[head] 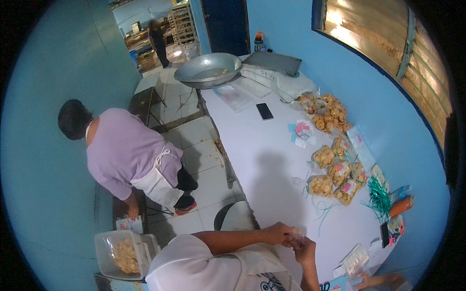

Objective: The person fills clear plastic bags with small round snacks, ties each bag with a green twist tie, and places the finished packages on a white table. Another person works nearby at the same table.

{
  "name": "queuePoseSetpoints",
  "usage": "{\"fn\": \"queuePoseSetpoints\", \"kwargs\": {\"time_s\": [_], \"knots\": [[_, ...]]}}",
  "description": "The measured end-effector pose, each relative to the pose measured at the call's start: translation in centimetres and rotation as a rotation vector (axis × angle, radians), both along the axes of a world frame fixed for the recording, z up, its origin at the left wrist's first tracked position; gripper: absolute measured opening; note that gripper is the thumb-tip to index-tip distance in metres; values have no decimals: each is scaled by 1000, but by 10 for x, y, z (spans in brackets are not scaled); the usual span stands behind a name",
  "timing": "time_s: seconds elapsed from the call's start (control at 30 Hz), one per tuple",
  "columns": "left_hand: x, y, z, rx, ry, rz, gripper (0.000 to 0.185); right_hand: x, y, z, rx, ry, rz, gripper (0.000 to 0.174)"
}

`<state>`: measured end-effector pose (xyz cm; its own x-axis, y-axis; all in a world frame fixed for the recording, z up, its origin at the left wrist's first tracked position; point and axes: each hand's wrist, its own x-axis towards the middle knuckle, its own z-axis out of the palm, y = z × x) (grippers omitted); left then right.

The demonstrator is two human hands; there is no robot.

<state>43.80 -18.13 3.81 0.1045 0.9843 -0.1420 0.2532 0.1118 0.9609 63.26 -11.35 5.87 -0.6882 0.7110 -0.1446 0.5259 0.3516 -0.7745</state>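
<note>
My left hand (280, 234) and my right hand (305, 249) meet over the near edge of the white table. Between them, both hands grip a small clear plastic packet (297, 235); its contents are too blurred to name. Beyond my hands, several clear bags of round biscuits (320, 186) lie grouped, some bearing pink and white labels. Green ribbon (379, 194) lies in a bunch near the wall, with loose strands beside the nearest bags. A co-worker's hand (364, 280) touches a plastic-wrapped pack at the lower right.
A large metal basin (208, 71) rests at the table's far end, near a dark tray (273, 62). A phone (264, 111) lies on the tabletop. At left, a person in a purple top (127, 145) bends near a plastic tub (118, 254). Another person stands farther back.
</note>
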Motion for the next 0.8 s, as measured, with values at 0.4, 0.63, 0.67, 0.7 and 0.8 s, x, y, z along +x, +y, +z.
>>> {"fn": "queuePoseSetpoints", "kwargs": {"time_s": [0.4,0.63,0.67,0.7,0.8], "knots": [[20,-6,6,115,-48,102,22,2,-13,-15,89,128,-90,19],[-26,3,61,304,275,-144,42,-6,-14,30,388,268,115,12],[-35,10,71,377,393,-251,45,-3,-17,40,279,307,92,11],[-42,14,80,305,285,-361,45,-1,-19,48,223,375,138,50],[-52,25,103,187,246,-569,40,-6,-15,59,468,373,191,42]]}}
